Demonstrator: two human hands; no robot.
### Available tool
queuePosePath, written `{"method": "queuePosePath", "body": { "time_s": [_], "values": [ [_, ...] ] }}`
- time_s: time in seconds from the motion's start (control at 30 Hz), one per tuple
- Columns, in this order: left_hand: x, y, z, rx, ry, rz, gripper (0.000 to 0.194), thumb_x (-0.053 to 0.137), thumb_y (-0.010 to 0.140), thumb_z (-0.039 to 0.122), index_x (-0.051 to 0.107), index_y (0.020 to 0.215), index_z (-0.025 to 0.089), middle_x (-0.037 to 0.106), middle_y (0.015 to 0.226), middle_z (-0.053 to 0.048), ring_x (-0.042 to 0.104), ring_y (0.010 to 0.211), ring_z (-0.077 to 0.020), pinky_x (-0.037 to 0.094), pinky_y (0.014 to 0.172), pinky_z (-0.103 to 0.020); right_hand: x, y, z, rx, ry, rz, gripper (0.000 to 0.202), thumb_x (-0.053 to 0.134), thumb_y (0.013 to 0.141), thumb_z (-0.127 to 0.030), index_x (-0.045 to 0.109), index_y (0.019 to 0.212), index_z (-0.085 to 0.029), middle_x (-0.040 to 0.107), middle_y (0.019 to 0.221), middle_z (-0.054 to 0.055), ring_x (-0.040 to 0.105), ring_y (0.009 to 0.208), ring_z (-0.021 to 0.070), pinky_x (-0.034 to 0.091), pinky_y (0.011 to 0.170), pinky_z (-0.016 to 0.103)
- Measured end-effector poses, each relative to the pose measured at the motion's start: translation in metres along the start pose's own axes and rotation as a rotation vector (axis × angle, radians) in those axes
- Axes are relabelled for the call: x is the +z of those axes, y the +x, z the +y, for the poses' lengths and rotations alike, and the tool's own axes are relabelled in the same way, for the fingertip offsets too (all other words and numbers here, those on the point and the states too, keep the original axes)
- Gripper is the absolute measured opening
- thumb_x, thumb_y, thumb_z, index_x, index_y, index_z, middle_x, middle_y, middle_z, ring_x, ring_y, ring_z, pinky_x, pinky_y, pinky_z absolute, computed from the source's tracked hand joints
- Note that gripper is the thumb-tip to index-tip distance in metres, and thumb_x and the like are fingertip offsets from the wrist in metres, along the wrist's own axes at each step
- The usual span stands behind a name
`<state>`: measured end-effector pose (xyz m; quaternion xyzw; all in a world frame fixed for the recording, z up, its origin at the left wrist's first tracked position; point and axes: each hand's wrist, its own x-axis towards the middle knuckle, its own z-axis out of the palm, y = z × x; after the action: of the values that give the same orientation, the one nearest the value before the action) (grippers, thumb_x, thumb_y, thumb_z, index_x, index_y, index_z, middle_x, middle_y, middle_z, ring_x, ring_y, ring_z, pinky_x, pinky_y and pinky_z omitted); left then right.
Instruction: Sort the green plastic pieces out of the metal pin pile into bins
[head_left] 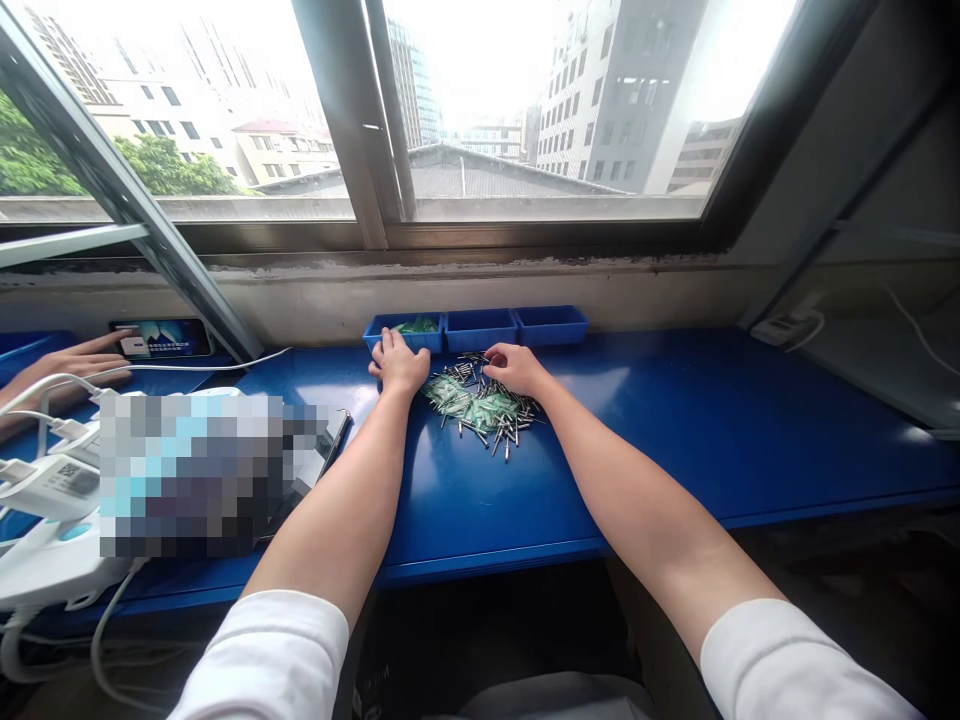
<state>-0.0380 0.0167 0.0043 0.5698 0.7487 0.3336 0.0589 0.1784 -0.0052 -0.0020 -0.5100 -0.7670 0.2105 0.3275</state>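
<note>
A heap of small metal pins (480,403) mixed with green pieces lies on the blue desk (675,430), just in front of a row of three blue trays (478,328) that stands against the wall under the window (465,110). The left hand (397,365) lies palm down at the left edge of the heap, its fingertips touching the front rim of the left tray, which holds a few green pieces (417,325); its grip looks loose and flat, with nothing clearly held, though the hand is small in view and something may be hidden under the fingers. The right hand (516,368) rests on the far right edge of the heap, fingers curled down into the pins; whether its grip is closed on any of them I cannot tell. The middle and right trays behind the heap show only blue inside. Well left of the heap lie a blurred object (202,470), white cables (45,395) and a white device (52,560). Further left, by the wall, a phone (161,338) is propped with its screen lit, and another person's hand (71,362) rests beside it.
</note>
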Motion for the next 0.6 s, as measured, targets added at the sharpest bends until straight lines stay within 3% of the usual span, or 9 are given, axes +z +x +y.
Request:
{"method": "queuePosePath", "body": {
  "time_s": [0.17, 0.33, 0.43, 0.53, 0.6],
  "values": [
    [0.001, 0.001, 0.0, 0.076, -0.013, -0.004, 0.067, 0.048, 0.074, 0.039, 0.038, 0.138, 0.021, 0.028, 0.149, -0.005, 0.025, 0.133, -0.0314, 0.021, 0.107, -0.054, -0.001, -0.001, -0.002, 0.013, -0.002, -0.009, 0.031, 0.06, 0.077, -0.033, 0.062, 0.103, -0.017, 0.066, 0.093, 0.004, 0.059, 0.082, 0.0155, 0.046, 0.073, 0.027],
    [-0.005, 0.001, 0.0, 0.056, -0.146, -0.047, 0.068, 0.051, 0.073, 0.038, 0.038, 0.138, 0.022, 0.028, 0.15, -0.004, 0.027, 0.133, -0.0325, 0.026, 0.106, -0.052, 0.0, 0.0, 0.0, 0.008, -0.004, -0.002, 0.031, 0.061, 0.077, -0.033, 0.062, 0.103, -0.017, 0.066, 0.092, 0.004, 0.059, 0.081, 0.0147, 0.045, 0.073, 0.026],
    [-0.007, -0.001, 0.002, 0.093, -0.173, 0.041, 0.064, 0.05, 0.073, 0.034, 0.041, 0.135, 0.02, 0.026, 0.151, -0.006, 0.027, 0.133, -0.0316, 0.029, 0.105, -0.05, 0.0, 0.0, -0.002, -0.003, -0.013, 0.015, 0.03, 0.06, 0.077, -0.033, 0.063, 0.102, -0.017, 0.065, 0.091, 0.003, 0.058, 0.079, 0.014, 0.045, 0.07, 0.025],
    [-0.008, -0.004, 0.004, 0.107, -0.123, 0.176, 0.049, 0.049, 0.074, 0.031, 0.054, 0.121, 0.019, 0.041, 0.14, -0.011, 0.037, 0.127, -0.0313, 0.034, 0.101, -0.049, 0.0, -0.001, -0.008, -0.026, -0.043, 0.027, 0.025, 0.059, 0.078, -0.032, 0.065, 0.098, -0.018, 0.065, 0.089, 0.003, 0.057, 0.077, 0.0141, 0.044, 0.067, 0.025],
    [-0.009, -0.006, 0.007, 0.097, -0.084, 0.129, 0.035, 0.049, 0.075, 0.033, 0.063, 0.103, 0.019, 0.058, 0.118, -0.014, 0.05, 0.114, -0.0321, 0.04, 0.095, -0.047, 0.0, -0.001, -0.011, -0.055, -0.069, 0.027, 0.02, 0.059, 0.078, -0.031, 0.067, 0.092, -0.019, 0.066, 0.087, 0.003, 0.057, 0.077, 0.0148, 0.043, 0.067, 0.025]
  ]
}}
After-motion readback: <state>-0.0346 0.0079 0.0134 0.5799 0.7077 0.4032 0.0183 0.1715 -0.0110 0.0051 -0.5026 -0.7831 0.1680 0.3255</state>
